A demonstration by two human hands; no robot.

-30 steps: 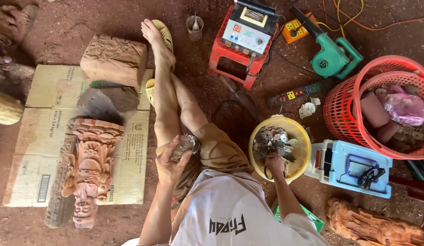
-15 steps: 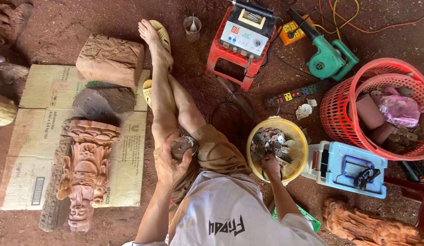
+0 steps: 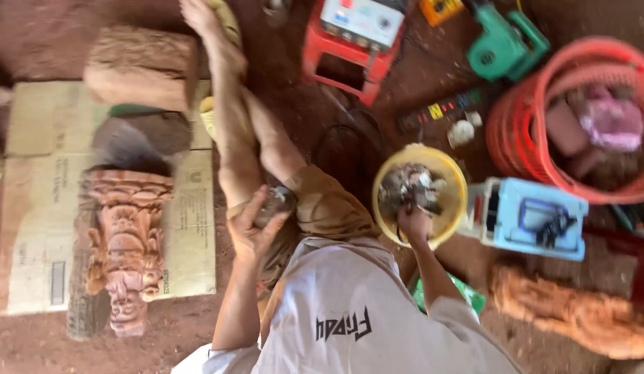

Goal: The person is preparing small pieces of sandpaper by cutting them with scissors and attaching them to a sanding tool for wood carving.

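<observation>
View shifted nearer; blur throughout. Left hand still cups a dark object; right hand remains in the bowl, grip indiscernible.

**Reds, Yellow and Teal on Red Earth**

The floor is red-brown dirt. A reddish-orange carved wooden figure lies on tan cardboard. The bowl is yellow, holding grey pieces. The basket is red mesh, with a pink bag inside. The drill is teal, the case pale blue, the machine red with a white panel. The shirt is white with dark lettering.
</observation>
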